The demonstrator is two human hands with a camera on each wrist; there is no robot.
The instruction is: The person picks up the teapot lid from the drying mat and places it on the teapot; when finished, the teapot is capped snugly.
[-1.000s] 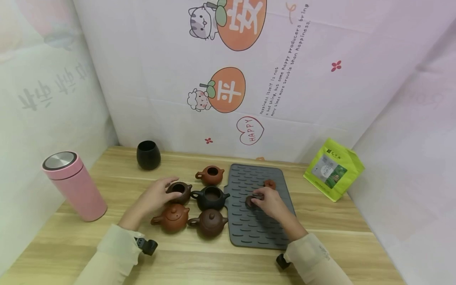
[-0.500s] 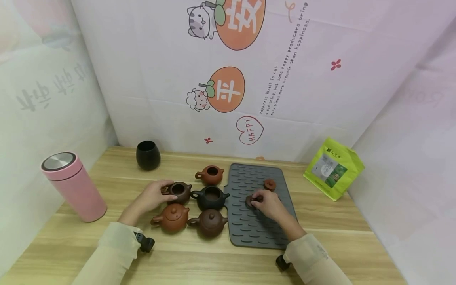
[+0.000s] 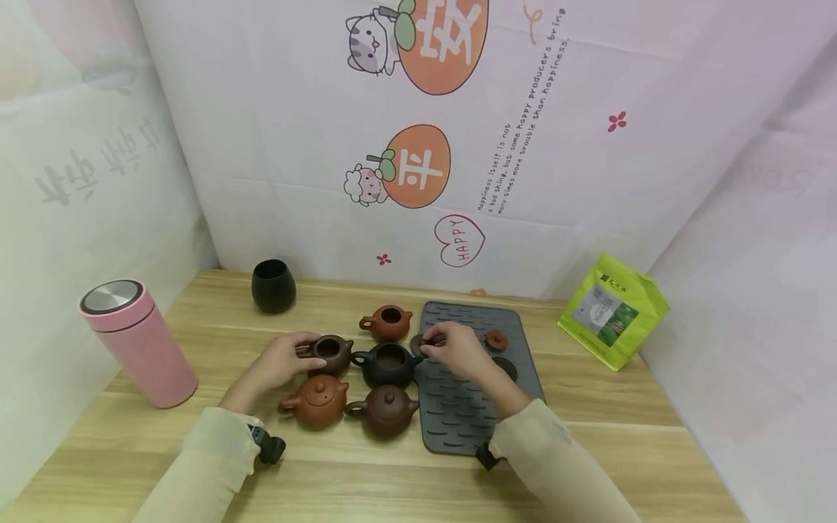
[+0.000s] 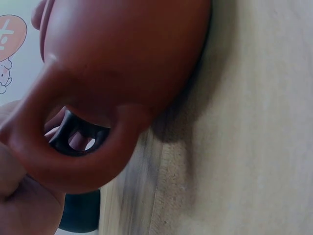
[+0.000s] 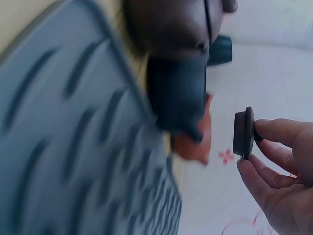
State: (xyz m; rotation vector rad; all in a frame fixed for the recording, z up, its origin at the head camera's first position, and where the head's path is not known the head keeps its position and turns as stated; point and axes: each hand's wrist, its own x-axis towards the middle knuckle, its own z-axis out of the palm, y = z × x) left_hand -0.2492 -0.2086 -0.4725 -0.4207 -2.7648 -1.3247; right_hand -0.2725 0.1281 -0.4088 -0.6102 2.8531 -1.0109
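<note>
Wooden table [image 3: 392,472] | left hand [image 3: 277,361] grips brown teapot [image 3: 329,353] | right hand [image 3: 454,349] pinches lid [image 5: 243,132]

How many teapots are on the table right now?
5: back one, open; middle-left, held by the left hand; black one in the middle; two lidded in front. None seems hidden.

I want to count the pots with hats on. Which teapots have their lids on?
The two front ones: the reddish-brown teapot and the dark brown teapot beside it. The three teapots behind them are open on top.
</note>
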